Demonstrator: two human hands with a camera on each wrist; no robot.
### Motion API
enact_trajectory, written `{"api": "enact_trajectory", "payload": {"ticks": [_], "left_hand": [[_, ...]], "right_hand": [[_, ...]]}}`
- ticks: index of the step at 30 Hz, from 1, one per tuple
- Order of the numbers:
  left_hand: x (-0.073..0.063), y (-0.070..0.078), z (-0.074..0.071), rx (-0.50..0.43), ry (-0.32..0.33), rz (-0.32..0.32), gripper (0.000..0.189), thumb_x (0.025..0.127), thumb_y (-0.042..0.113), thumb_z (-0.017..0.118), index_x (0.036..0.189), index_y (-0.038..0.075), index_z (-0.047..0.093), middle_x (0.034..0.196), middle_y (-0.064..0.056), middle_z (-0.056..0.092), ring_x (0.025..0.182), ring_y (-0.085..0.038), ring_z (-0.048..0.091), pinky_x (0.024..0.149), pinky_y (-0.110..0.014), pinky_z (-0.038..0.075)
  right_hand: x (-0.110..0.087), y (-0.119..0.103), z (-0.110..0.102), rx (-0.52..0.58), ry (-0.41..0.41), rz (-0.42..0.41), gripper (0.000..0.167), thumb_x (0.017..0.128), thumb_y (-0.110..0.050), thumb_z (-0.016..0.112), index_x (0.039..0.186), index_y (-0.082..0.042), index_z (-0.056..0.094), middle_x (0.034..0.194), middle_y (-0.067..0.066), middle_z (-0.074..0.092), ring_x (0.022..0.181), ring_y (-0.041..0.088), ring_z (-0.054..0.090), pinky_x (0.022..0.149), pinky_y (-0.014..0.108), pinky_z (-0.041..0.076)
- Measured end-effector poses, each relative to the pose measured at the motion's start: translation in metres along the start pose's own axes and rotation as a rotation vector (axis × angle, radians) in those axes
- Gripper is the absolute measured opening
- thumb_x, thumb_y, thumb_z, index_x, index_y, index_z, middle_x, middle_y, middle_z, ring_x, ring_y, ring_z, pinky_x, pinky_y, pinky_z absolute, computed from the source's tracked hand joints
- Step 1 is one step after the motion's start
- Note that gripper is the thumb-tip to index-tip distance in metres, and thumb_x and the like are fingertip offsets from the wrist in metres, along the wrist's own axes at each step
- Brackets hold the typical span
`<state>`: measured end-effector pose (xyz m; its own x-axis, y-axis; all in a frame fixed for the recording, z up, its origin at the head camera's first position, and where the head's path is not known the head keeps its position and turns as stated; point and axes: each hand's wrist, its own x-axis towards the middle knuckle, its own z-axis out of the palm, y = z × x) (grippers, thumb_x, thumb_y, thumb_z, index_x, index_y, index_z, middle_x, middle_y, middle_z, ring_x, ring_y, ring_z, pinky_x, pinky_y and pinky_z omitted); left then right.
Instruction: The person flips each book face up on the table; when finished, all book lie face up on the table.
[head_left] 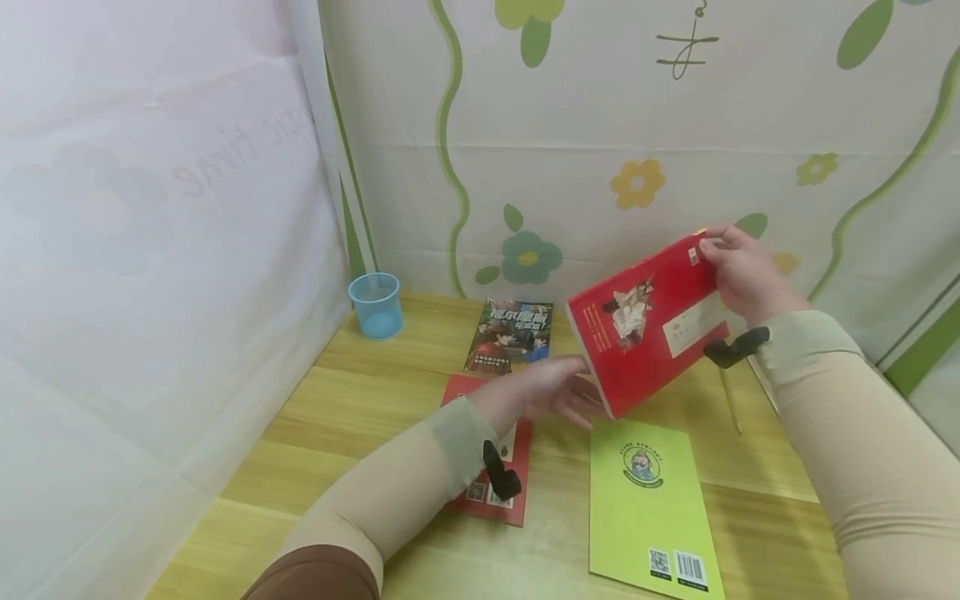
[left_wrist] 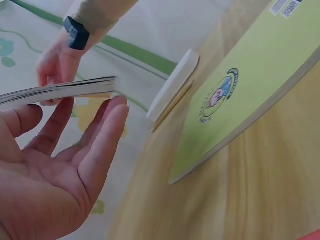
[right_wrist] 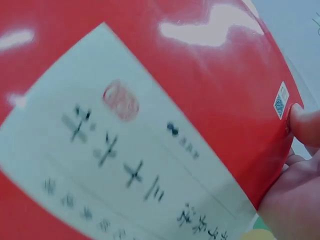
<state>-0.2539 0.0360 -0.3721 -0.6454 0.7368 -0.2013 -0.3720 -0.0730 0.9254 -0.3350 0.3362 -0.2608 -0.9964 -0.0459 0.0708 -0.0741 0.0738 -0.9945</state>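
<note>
My right hand (head_left: 746, 271) pinches a red book (head_left: 637, 321) by its far right corner, thumb on the cover, and holds it tilted above the table. In the right wrist view, the cover carries a white panel (right_wrist: 120, 130) with dark characters. Beside the book's lower left edge is my left hand (head_left: 555, 387), palm up in the left wrist view, its loosely extended fingers (left_wrist: 105, 135) right at the underside. A yellow-green book (head_left: 645, 508) lies below the raised one. Partly hidden under my left forearm is another red book (head_left: 517, 500).
A dark comic-style book (head_left: 510, 333) lies at the back of the wooden table (head_left: 337, 417). The blue cup (head_left: 377, 308) stands in the back left corner. To the right are a pencil (head_left: 731, 400) and a white object (left_wrist: 175, 82). Patterned cloth (head_left: 570, 150) hangs behind.
</note>
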Motion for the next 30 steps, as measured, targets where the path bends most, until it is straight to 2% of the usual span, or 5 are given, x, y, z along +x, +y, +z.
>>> {"api": "enact_trajectory", "payload": {"ticks": [4, 10, 17, 23, 30], "left_hand": [[0.000, 0.008, -0.004, -0.003, 0.053, 0.038, 0.041, 0.102, 0.032, 0.048, 0.130, 0.003, 0.056, 0.112, -0.020, 0.065, 0.101, -0.036, 0.067, 0.081, -0.050, 0.058], [-0.002, 0.021, -0.013, -0.005, 0.064, 0.129, 0.045, 0.103, 0.031, 0.038, 0.128, -0.001, 0.056, 0.111, -0.022, 0.065, 0.094, -0.033, 0.067, 0.075, -0.044, 0.060], [-0.003, 0.038, -0.015, 0.094, 0.091, 0.134, 0.055, 0.100, 0.048, 0.044, 0.118, 0.000, 0.063, 0.101, -0.025, 0.070, 0.087, -0.037, 0.071, 0.078, -0.045, 0.059], [-0.004, 0.043, -0.010, 0.268, 0.099, 0.105, 0.034, 0.098, 0.026, 0.063, 0.125, 0.006, 0.061, 0.096, -0.021, 0.072, 0.081, -0.037, 0.072, 0.079, -0.050, 0.058], [-0.004, 0.044, -0.009, 0.369, 0.115, 0.071, 0.057, 0.098, 0.008, 0.061, 0.150, 0.014, 0.040, 0.096, -0.017, 0.072, 0.076, -0.038, 0.072, 0.075, -0.053, 0.058]], "right_hand": [[0.001, 0.001, -0.001, -0.137, -0.010, 0.056, 0.028, 0.098, -0.035, 0.058, 0.119, -0.021, 0.048, 0.121, -0.001, 0.047, 0.106, 0.015, 0.048, 0.075, 0.020, 0.053], [0.003, 0.005, -0.005, -0.205, -0.017, 0.077, 0.027, 0.099, -0.037, 0.056, 0.121, -0.023, 0.048, 0.120, -0.001, 0.046, 0.105, 0.015, 0.050, 0.076, 0.022, 0.053], [0.002, 0.008, -0.004, -0.297, -0.043, 0.107, 0.031, 0.100, -0.041, 0.052, 0.125, -0.023, 0.047, 0.125, 0.003, 0.045, 0.108, 0.019, 0.049, 0.079, 0.025, 0.054], [0.001, 0.008, 0.001, -0.360, -0.083, 0.140, 0.039, 0.100, -0.043, 0.054, 0.131, -0.022, 0.044, 0.133, 0.010, 0.040, 0.113, 0.028, 0.048, 0.082, 0.034, 0.057], [0.003, 0.012, 0.007, -0.381, -0.108, 0.152, 0.041, 0.099, -0.044, 0.056, 0.129, -0.020, 0.043, 0.133, 0.014, 0.041, 0.111, 0.033, 0.051, 0.082, 0.040, 0.057]]}}
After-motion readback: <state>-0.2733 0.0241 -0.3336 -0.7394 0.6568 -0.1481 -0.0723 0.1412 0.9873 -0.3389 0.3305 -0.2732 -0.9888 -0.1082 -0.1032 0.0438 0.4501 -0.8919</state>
